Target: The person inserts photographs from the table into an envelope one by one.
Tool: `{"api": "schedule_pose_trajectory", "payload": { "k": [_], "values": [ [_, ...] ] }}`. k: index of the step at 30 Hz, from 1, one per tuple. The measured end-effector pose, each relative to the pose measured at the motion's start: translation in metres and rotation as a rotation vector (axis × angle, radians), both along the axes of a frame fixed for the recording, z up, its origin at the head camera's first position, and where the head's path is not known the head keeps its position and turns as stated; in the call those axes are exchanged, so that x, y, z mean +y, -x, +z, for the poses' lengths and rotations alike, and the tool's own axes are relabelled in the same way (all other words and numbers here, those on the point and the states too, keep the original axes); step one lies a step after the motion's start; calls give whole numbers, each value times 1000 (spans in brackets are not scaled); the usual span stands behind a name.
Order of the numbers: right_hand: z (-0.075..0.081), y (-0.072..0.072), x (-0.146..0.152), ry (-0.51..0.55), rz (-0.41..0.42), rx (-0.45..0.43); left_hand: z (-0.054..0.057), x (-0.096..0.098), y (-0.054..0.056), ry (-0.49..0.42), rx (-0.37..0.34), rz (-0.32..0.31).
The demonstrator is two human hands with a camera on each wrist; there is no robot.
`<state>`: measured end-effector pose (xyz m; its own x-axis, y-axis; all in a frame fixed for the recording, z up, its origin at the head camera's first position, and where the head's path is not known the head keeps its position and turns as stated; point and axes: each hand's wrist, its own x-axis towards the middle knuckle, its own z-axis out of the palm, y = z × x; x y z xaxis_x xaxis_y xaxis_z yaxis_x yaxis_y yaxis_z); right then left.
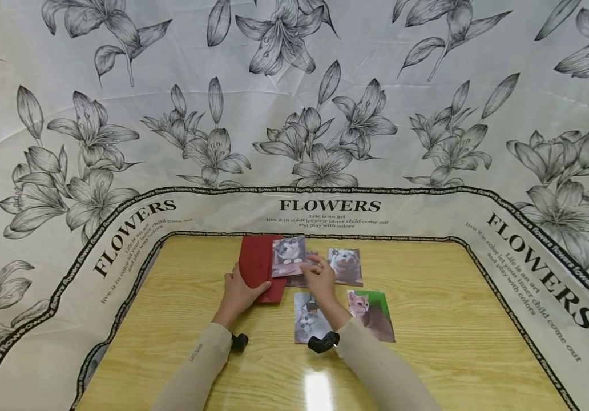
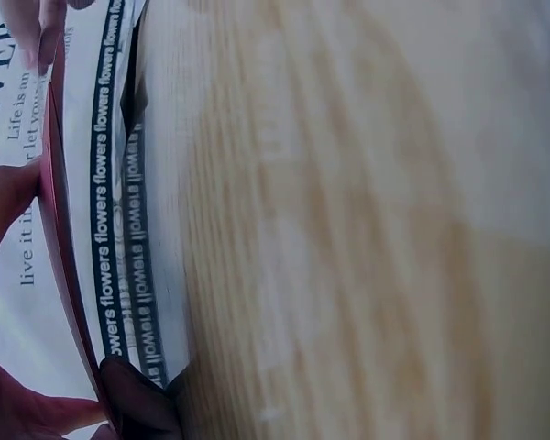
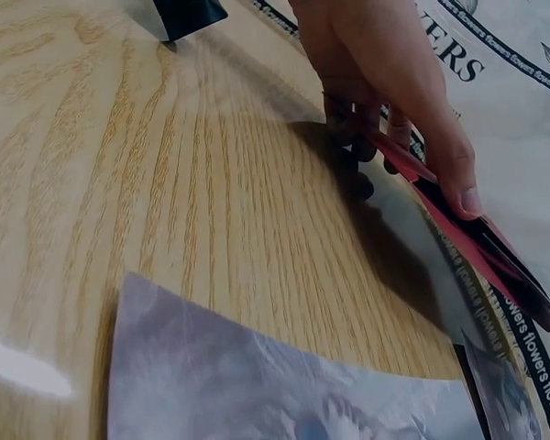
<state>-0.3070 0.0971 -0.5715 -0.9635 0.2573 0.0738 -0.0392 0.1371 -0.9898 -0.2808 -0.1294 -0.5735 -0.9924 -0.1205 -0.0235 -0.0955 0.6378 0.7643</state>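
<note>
My left hand [image 1: 239, 294] grips a flat red folder [image 1: 254, 265] near its lower left, with the thumb across its front. In the right wrist view, the left hand [image 3: 385, 64] holds the folder [image 3: 472, 243] tilted above the tabletop, and a dark layer shows between its red sides. My right hand [image 1: 321, 281] pinches a cat photo [image 1: 288, 252] by its lower right corner. That photo overlaps the folder's right part in the head view. Another photo [image 1: 297, 281] lies partly hidden behind it and the right hand.
On the wooden table [image 1: 438, 297] lie a photo of a white-faced animal [image 1: 345, 262], a grey cat photo [image 1: 305, 322] under the right forearm, and a cat photo with a green background [image 1: 376, 319]. A flower-printed cloth [image 1: 325, 171] rises behind the table. Black wrist cameras [image 1: 323, 342] sit at both cuffs.
</note>
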Motion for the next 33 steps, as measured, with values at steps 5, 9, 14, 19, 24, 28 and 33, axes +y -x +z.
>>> {"api": "schedule_pose_trajectory", "payload": {
  "k": [5, 9, 14, 19, 24, 28, 33],
  "values": [
    [-2, 2, -7, -27, 4, -1, 0, 0, 0, -1, 2, -4],
    [-3, 3, -12, -43, 22, 17, -1, 0, 0, 5, 0, -4],
    [-2, 3, -17, -76, 26, 3, -1, -1, 0, -2, -2, -6],
    [-3, 4, -23, -72, 40, -11, -2, -1, 1, -19, 8, -19],
    [1, 3, -27, -27, 92, -37, -3, -2, 1, -20, 17, -25],
    [4, 3, -30, -1, 129, -69, -5, -2, 3, -16, 17, -19],
    [7, 3, -33, -23, 148, -106, -5, -1, 3, -16, 12, -14]
  ]
}}
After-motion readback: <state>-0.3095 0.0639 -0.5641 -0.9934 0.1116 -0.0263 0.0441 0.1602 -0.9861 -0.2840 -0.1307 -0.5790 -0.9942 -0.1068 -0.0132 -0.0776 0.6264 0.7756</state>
